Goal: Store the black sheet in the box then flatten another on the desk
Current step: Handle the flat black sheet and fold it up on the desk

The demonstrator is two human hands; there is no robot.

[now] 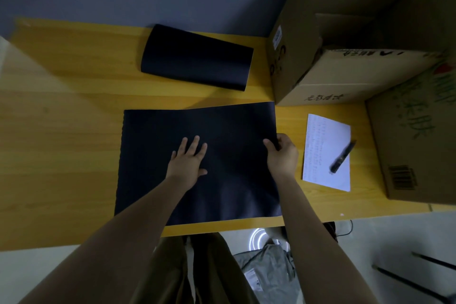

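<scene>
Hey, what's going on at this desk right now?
A person is handling a flat black sheet on the desk. The left hand presses flat on its middle, while the right hand pinches its right edge. A second, curled sheet lies behind it. Open boxes stand to the right, beside a paper with a pen on it.

Your two forearms are bare to the bottom of the view, with no sleeves, watch or rings showing. Below them you wear loose olive-brown trousers (172, 271), creased along the legs.
</scene>
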